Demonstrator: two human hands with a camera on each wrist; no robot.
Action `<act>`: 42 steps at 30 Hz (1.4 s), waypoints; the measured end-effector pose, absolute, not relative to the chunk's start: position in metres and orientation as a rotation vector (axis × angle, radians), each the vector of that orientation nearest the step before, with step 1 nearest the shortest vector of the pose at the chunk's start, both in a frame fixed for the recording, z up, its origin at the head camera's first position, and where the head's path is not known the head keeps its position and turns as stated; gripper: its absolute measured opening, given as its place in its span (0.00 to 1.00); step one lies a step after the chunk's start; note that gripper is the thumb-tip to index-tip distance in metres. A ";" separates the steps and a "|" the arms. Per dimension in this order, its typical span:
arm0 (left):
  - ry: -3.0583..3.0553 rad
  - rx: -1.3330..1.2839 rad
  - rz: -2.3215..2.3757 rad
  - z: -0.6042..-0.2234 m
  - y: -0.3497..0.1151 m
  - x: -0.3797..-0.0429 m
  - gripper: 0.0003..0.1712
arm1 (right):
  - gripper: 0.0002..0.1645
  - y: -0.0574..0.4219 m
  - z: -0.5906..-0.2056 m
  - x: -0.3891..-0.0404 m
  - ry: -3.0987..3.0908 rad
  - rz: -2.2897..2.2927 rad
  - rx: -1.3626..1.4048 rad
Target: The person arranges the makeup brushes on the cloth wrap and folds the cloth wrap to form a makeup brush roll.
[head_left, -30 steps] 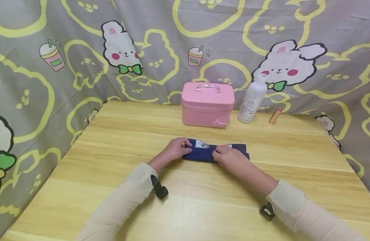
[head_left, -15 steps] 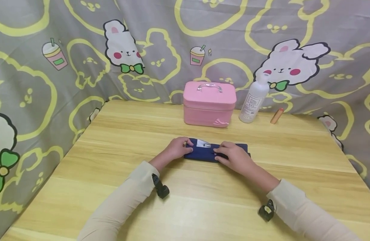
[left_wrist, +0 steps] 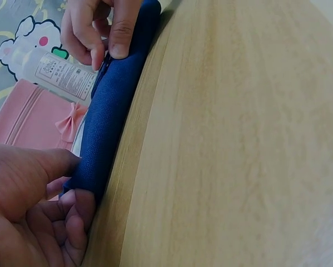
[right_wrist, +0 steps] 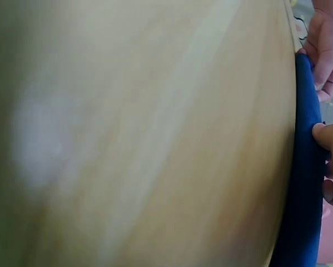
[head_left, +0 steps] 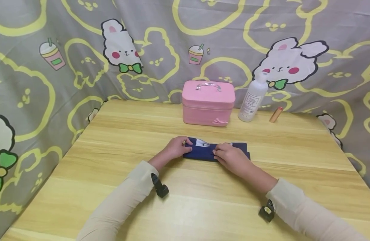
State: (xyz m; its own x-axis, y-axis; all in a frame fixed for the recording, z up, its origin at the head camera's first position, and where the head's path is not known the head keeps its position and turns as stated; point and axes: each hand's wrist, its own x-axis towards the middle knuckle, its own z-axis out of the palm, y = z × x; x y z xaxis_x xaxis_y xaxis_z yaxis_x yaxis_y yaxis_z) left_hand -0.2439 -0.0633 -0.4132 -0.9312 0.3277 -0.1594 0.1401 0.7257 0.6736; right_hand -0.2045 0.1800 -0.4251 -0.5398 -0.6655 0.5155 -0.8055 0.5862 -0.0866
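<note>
A long, folded navy-blue fabric pouch (head_left: 200,154) lies across the middle of the table. White lining and the grey tip of a slim metal item (head_left: 206,144) show at its upper edge. My left hand (head_left: 176,148) grips the pouch's left end, thumb in front. With thumb and fingertips my right hand (head_left: 233,159) pinches the pouch near its middle, close to the upper edge, covering part of it. In the left wrist view the pouch (left_wrist: 108,117) is a thick roll with both hands on it. The right wrist view shows its smooth front side (right_wrist: 305,211).
Behind the pouch stands a pink case (head_left: 207,115) with a silver handle and a bow. To its right are a white labelled bottle (head_left: 252,102) and a small orange tube (head_left: 276,115). A patterned curtain (head_left: 161,20) hangs behind the wooden table (head_left: 185,201).
Half a second ago the right hand's thumb was spread lower, baring a small dark round spot on the pouch; now its fingers are together again there. The left hand keeps its place.
</note>
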 end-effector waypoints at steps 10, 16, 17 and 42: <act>2.657 0.370 1.003 -0.414 -0.062 -0.245 0.10 | 0.08 0.181 -0.428 -0.205 -2.411 0.480 1.161; 2.654 0.384 1.011 -0.412 -0.061 -0.245 0.10 | 0.06 0.182 -0.425 -0.205 -2.409 0.466 1.163; 2.655 0.386 1.015 -0.412 -0.061 -0.245 0.10 | 0.06 0.182 -0.425 -0.205 -2.407 0.471 1.160; 2.815 0.809 0.358 -0.389 -0.037 -0.258 0.30 | 0.29 0.244 -0.393 -0.241 -3.058 0.662 1.040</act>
